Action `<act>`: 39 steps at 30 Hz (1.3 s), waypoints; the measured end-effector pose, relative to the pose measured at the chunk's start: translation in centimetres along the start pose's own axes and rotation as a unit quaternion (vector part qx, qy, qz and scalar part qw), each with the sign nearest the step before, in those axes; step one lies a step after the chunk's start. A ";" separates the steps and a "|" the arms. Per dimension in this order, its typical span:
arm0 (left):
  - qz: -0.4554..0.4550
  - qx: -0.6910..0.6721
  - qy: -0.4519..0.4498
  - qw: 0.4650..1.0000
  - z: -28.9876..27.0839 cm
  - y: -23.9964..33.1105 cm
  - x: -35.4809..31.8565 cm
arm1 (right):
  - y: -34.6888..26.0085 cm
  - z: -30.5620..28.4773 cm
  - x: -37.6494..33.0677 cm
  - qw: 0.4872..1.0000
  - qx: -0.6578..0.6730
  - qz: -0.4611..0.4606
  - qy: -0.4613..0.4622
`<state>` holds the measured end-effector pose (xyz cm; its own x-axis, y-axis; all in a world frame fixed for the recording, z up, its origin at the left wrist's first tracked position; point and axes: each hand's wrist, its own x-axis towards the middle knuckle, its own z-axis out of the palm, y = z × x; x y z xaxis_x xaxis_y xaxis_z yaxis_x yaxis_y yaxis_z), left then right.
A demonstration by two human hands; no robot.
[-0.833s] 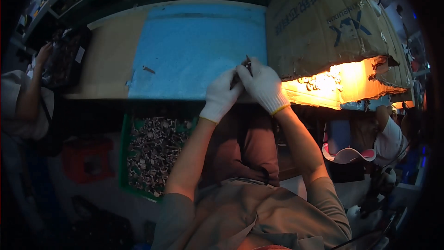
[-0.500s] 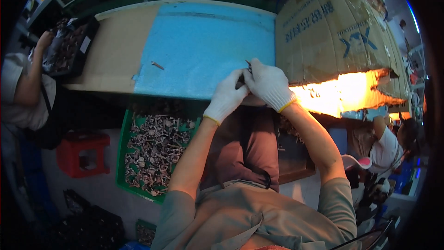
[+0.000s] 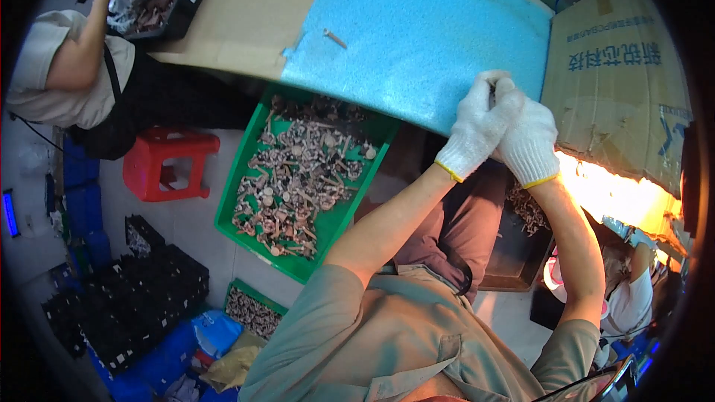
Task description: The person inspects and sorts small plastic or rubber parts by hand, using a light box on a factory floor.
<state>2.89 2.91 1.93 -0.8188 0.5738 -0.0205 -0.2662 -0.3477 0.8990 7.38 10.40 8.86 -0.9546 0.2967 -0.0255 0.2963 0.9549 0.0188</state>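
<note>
Both of my hands wear white knit gloves with yellow cuffs and meet at the near edge of a blue foam mat (image 3: 417, 37). My left hand (image 3: 474, 123) has its fingers bent in against the right. My right hand (image 3: 529, 138) is closed up against it. Whatever sits between the fingertips is mostly covered by the gloves; only a dark sliver shows. A small brownish, pin-like metal piece (image 3: 335, 39) lies apart on the mat, to the left of my hands.
Below the bench edge, a green tray (image 3: 346, 216) holds many small metal parts. A brown bin (image 3: 510, 275) with similar parts is beside my legs. A cardboard box (image 3: 611, 89), brightly lit underneath, stands at the right. A co-worker's arm (image 3: 78, 59) and a red stool (image 3: 167, 164) are left.
The view has turned, so the bench and tray appear shifted right and tilted. My hands have drawn closer together, and the dark tip that stuck out above the fingers is now hidden.
</note>
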 end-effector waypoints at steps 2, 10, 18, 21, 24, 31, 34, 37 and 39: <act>-0.019 0.011 0.016 1.000 -0.3 0.2 0.2 | 0.1 -0.3 0.5 0.998 -0.037 -0.010 -0.045; 0.056 0.137 0.018 0.989 1.2 -1.3 0.2 | 2.5 1.7 -1.2 0.999 -0.033 -0.026 -0.015; -0.019 0.033 -0.019 0.999 0.0 1.4 -0.6 | 1.8 3.7 -0.6 0.994 -0.028 -0.053 0.094; 0.000 0.039 -0.058 0.998 0.5 1.2 -0.4 | 2.5 4.7 -1.3 0.974 0.055 -0.059 0.211; 0.026 0.084 -0.068 0.994 -1.3 0.1 0.3 | 0.1 3.6 -1.3 0.993 -0.006 0.015 0.121; -0.142 0.000 -0.056 0.988 -2.9 4.5 -3.9 | 1.6 -1.7 -4.3 0.914 0.377 0.120 0.089; -0.214 -0.098 -0.115 0.965 -4.1 4.7 -5.7 | 0.2 -2.8 -6.0 0.914 0.393 0.088 0.044; -0.222 -0.119 -0.116 0.961 -4.8 4.2 -6.7 | -0.7 -2.0 -6.9 0.922 0.375 0.082 0.048; -0.127 0.031 -0.105 0.986 -4.2 4.7 -8.2 | -0.4 0.0 -7.7 0.931 0.303 -0.040 0.200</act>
<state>6.24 -6.55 4.52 -0.6045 0.7795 -0.1643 -0.4131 -0.1304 0.9013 14.59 7.73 9.04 -0.8729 0.3129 0.3744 0.0704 0.8401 -0.5379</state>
